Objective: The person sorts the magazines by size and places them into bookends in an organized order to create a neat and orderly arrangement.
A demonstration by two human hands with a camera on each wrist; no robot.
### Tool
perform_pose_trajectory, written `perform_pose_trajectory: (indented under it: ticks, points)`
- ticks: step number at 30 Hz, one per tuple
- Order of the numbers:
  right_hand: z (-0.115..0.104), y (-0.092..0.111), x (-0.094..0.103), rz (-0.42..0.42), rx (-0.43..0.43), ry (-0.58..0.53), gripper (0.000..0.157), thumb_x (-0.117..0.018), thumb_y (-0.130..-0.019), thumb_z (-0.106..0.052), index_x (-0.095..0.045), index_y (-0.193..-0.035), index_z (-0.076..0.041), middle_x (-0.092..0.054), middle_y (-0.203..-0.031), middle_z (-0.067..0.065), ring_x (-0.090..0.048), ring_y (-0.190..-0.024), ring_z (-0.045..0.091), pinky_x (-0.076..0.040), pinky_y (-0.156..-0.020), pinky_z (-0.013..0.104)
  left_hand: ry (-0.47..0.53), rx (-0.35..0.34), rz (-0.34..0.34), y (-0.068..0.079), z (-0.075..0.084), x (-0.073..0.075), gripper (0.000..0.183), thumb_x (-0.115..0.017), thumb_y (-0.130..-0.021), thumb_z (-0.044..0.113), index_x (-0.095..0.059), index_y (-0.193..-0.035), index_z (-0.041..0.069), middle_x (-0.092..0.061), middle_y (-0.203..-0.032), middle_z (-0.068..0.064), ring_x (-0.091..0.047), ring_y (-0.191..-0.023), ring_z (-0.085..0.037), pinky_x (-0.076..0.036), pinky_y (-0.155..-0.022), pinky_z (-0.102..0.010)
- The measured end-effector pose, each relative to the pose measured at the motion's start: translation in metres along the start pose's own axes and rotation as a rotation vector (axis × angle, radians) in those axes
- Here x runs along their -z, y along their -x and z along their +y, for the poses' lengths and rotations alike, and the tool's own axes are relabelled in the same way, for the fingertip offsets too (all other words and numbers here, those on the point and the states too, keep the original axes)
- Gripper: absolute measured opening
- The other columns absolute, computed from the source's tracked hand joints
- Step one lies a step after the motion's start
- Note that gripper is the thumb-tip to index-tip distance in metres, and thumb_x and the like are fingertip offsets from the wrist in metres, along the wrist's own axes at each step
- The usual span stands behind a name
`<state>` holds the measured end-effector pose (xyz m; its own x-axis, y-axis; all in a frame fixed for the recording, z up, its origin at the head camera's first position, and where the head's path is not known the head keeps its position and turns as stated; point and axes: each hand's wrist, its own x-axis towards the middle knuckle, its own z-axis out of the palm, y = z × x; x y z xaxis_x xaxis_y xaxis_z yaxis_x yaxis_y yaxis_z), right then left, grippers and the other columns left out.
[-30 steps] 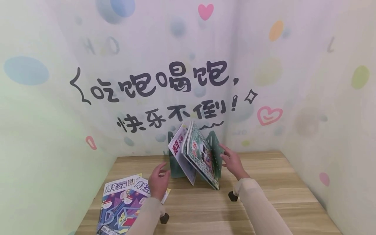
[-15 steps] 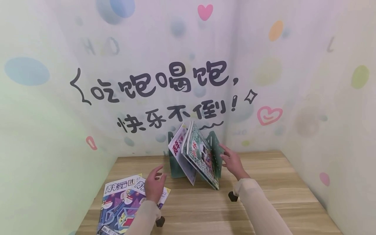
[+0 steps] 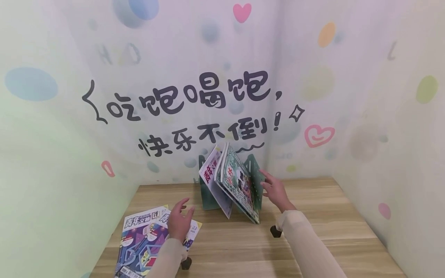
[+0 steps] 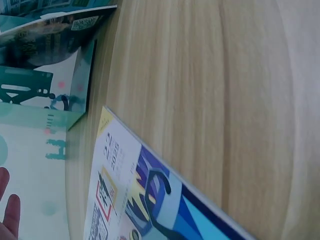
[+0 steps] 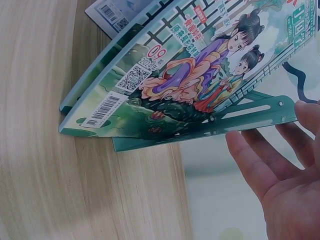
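My right hand touches the outer face of the green bookend's right panel with extended fingers. Inside this bookend lean several magazines, tilted to the left at the top. The nearest on the right has a green illustrated cover; a white-headed magazine leans apart on the left, near the left panel. Above the flat magazines at front left hovers my left hand, fingers loosely bent and holding nothing. Only its fingertips show in the left wrist view.
Overlapping purple-and-blue magazines lie flat on the wooden table at the left. One magazine's corner points toward the bookend. A printed wall stands directly behind the table, with side walls at left and right.
My left hand has moved left and slightly toward me, away from the bookend to above the flat magazines. The right hand and the leaning magazines stay where they were.
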<state>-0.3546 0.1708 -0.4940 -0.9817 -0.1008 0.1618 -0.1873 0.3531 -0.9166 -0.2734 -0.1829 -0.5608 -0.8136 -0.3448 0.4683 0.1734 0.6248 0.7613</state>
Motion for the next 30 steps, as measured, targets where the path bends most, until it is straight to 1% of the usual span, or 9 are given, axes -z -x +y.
perform_pose_trajectory:
  ticks: [5, 7, 13, 16, 20, 24, 27, 30]
  points:
    - [-0.001, 0.0, 0.0, 0.005, -0.003, 0.009, 0.05, -0.051, -0.101, -0.009, -0.043, -0.148, -0.024, -0.044, -0.143, 0.027, -0.05, -0.121, 0.046, -0.057, -0.078, 0.046, -0.027, 0.021, -0.037, -0.002, -0.007, 0.004, 0.044, -0.078, -0.083, 0.021, -0.064, -0.124, 0.017, -0.065, -0.123, -0.009, -0.061, -0.106, -0.029, -0.046, -0.09, -0.049]
    - [0.0, 0.0, 0.0, 0.003, -0.003, 0.012, 0.05, -0.051, -0.101, -0.009, -0.044, -0.148, -0.024, -0.043, -0.144, 0.027, -0.05, -0.122, 0.046, -0.057, -0.078, 0.046, -0.032, 0.03, -0.046, -0.003, -0.009, 0.006, 0.045, -0.078, -0.083, 0.021, -0.064, -0.125, 0.017, -0.064, -0.125, -0.009, -0.06, -0.108, -0.029, -0.045, -0.093, -0.05]
    - [0.001, -0.001, 0.001, -0.007, 0.001, 0.0, 0.05, -0.051, -0.101, -0.008, -0.043, -0.148, -0.024, -0.042, -0.144, 0.028, -0.05, -0.122, 0.046, -0.056, -0.08, 0.049, -0.058, 0.061, -0.076, -0.003, -0.017, 0.013, 0.047, -0.077, -0.084, 0.019, -0.062, -0.128, 0.015, -0.06, -0.13, -0.011, -0.057, -0.114, -0.032, -0.044, -0.096, -0.052]
    - [0.003, -0.001, 0.002, -0.005, -0.004, 0.0, 0.05, -0.052, -0.101, -0.008, -0.044, -0.148, -0.024, -0.042, -0.145, 0.025, -0.05, -0.122, 0.045, -0.056, -0.08, 0.048, -0.09, 0.082, -0.11, -0.003, -0.022, 0.016, 0.047, -0.075, -0.086, 0.021, -0.059, -0.131, 0.015, -0.058, -0.133, -0.01, -0.055, -0.118, -0.033, -0.042, -0.098, -0.053]
    - [0.003, 0.001, 0.003, -0.002, -0.003, 0.0, 0.051, -0.052, -0.1, -0.007, -0.044, -0.148, -0.023, -0.041, -0.146, 0.026, -0.049, -0.123, 0.045, -0.057, -0.079, 0.047, -0.124, 0.11, -0.141, -0.001, -0.029, 0.02, 0.05, -0.075, -0.085, 0.02, -0.058, -0.132, 0.014, -0.056, -0.135, -0.014, -0.052, -0.12, -0.035, -0.04, -0.101, -0.055]
    - [0.001, 0.001, 0.002, -0.005, -0.006, -0.005, 0.05, -0.051, -0.101, -0.007, -0.044, -0.148, -0.023, -0.041, -0.145, 0.027, -0.05, -0.122, 0.046, -0.057, -0.079, 0.046, -0.155, 0.142, -0.131, 0.001, -0.037, 0.024, 0.051, -0.075, -0.084, 0.02, -0.058, -0.132, 0.013, -0.056, -0.134, -0.017, -0.051, -0.12, -0.038, -0.039, -0.101, -0.056]
    - [0.001, 0.0, 0.001, -0.003, -0.007, -0.01, 0.05, -0.052, -0.1, -0.008, -0.045, -0.147, -0.024, -0.042, -0.144, 0.027, -0.051, -0.121, 0.045, -0.058, -0.078, 0.044, -0.177, 0.142, -0.13, 0.001, -0.042, 0.027, 0.052, -0.075, -0.084, 0.021, -0.057, -0.132, 0.012, -0.055, -0.134, -0.019, -0.05, -0.121, -0.039, -0.037, -0.102, -0.057]
    - [0.001, 0.0, -0.001, 0.0, -0.001, -0.008, 0.051, -0.052, -0.1, -0.007, -0.045, -0.147, -0.024, -0.043, -0.143, 0.028, -0.052, -0.12, 0.045, -0.058, -0.077, 0.043, -0.185, 0.145, -0.148, 0.0, -0.046, 0.029, 0.053, -0.074, -0.085, 0.023, -0.055, -0.134, 0.012, -0.054, -0.136, -0.019, -0.047, -0.124, -0.041, -0.034, -0.104, -0.059]
